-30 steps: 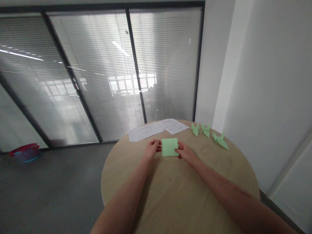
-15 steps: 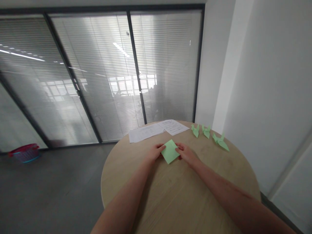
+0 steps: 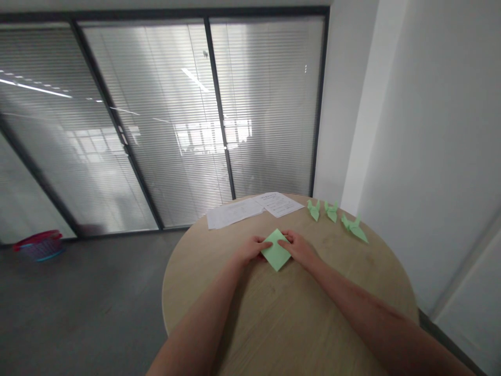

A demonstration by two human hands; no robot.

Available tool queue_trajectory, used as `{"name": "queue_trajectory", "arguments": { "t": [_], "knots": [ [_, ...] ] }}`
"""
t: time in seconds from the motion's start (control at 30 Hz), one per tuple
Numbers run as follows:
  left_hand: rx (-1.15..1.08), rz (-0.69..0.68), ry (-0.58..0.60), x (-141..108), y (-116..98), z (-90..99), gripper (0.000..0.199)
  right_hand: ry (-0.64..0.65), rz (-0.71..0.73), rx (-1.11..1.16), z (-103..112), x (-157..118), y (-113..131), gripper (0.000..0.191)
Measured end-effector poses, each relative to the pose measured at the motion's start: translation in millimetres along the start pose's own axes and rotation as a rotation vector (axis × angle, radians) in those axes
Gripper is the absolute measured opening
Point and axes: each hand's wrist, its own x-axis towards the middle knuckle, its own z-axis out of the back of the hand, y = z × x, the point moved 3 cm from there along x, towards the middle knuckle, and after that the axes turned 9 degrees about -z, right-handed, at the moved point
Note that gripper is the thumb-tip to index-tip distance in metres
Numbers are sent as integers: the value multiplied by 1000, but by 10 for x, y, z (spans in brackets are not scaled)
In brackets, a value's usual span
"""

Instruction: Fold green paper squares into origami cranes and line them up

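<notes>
A small green square of folded paper (image 3: pixel 277 257) is held over the round wooden table, one corner pointing toward me. My left hand (image 3: pixel 251 249) pinches its left corner, thumb on top and fingers beneath. On the upper right edge, my right hand (image 3: pixel 296 246) grips the same paper, with the thumb lying across its face. Three folded green paper figures stand at the table's back right: a left one (image 3: pixel 313 210), a middle one (image 3: pixel 331 211) and a larger right one (image 3: pixel 354 228).
White sheets (image 3: pixel 235 213) and a printed sheet (image 3: pixel 278 204) lie at the far edge of the table (image 3: pixel 274 324). A red and blue basket (image 3: pixel 39 245) sits on the floor at the left. Glass panels with blinds and a white wall stand behind.
The green paper has shifted slightly right and toward me. My left thumb has moved further onto its face, and my right thumb has slid inward over it.
</notes>
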Motion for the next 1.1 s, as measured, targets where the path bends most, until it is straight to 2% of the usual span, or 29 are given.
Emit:
{"name": "queue_trajectory", "arguments": {
  "t": [0.17,0.27,0.57,0.73,0.87,0.97,1.1],
  "knots": [
    [11,20,-56,11,4,-14,38,-47,100,-136,25,-2,67,26],
    [0,38,-87,16,3,-22,38,-75,107,-218,36,-41,123,22],
    [10,25,-126,-29,-43,-41,40,-52,130,-183,7,-85,179,28],
    [-8,35,-153,12,-17,-26,33,-46,93,-197,12,-64,139,20],
    [-43,68,-201,17,-14,-17,29,-81,163,-223,35,-53,132,17],
    [-40,50,-151,-8,-38,-36,32,-95,203,-247,50,-51,136,18],
    [16,27,-100,-36,-72,-52,24,-70,220,-264,44,-63,147,22]
  ]
}}
